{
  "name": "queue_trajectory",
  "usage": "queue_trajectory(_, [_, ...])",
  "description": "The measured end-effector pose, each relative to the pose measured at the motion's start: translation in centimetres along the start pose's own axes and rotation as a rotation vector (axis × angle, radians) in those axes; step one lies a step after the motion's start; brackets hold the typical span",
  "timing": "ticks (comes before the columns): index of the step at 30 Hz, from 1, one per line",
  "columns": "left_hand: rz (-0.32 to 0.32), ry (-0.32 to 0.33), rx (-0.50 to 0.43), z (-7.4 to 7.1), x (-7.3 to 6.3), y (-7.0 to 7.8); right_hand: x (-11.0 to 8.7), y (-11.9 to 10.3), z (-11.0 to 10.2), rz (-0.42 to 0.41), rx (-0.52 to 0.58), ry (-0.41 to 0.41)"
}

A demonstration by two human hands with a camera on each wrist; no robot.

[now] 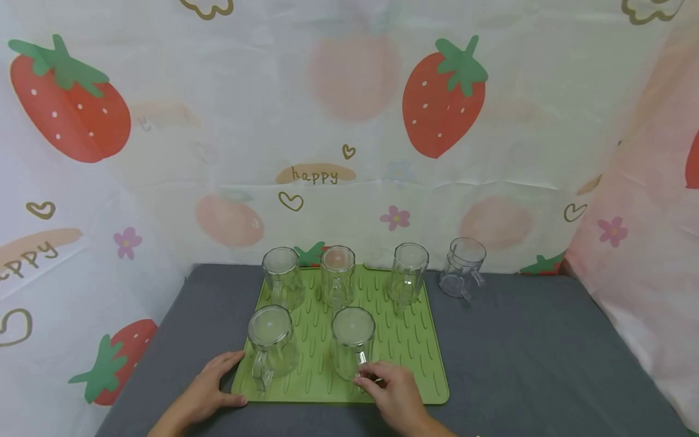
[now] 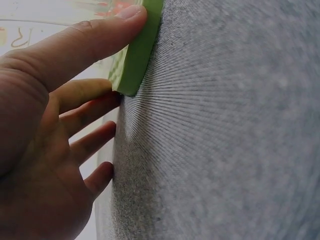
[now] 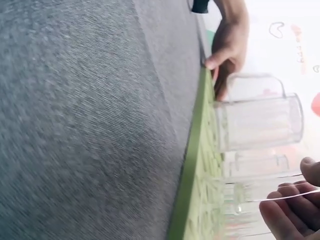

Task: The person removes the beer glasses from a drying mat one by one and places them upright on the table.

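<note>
My right hand (image 1: 394, 391) pinches the handle of an upside-down clear glass mug (image 1: 353, 340) at the front middle of the green drying mat (image 1: 404, 358). Thumb and curled fingers close around that handle in the right wrist view. At the mat's front left corner rests my left hand (image 1: 210, 388), fingers extended, its thumb (image 2: 100, 42) on the mat's edge. Beside it another upturned glass mug (image 1: 273, 340) stands with its handle toward me. Three more glass mugs line the back: one at left (image 1: 283, 279), one in the middle (image 1: 338, 278), one at right (image 1: 408, 276).
Off the mat, to the back right, a clear mug (image 1: 462, 270) stands on the grey tablecloth (image 1: 524, 346). A white strawberry-print curtain (image 1: 246, 121) hangs behind the table and along both sides.
</note>
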State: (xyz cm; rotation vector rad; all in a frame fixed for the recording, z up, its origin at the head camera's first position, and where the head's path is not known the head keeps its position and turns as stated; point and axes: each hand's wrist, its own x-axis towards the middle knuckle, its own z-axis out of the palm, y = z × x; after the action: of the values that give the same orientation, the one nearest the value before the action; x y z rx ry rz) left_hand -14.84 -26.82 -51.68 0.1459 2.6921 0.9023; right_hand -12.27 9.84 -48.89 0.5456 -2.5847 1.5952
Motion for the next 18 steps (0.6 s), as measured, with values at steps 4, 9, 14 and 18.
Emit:
queue_trajectory(4, [0.005, 0.003, -0.002, 0.1, -0.1, 0.0, 0.1, -0.2, -0.3, -0.044, -0.049, 0.051])
queue_trajectory(9, [0.007, 0.004, -0.011, 0.2, -0.1, 0.0, 0.1, -0.1, -0.7, -0.085, -0.102, 0.103])
queue_trajectory(14, [0.032, 0.011, -0.009, 0.1, -0.1, -0.3, 0.5, -0.1, -1.3, -0.094, -0.128, 0.127])
queue_trajectory(18, [0.032, 0.011, 0.001, 0.1, -0.1, -0.3, 0.8, -0.2, -1.9, -0.099, -0.147, 0.127])
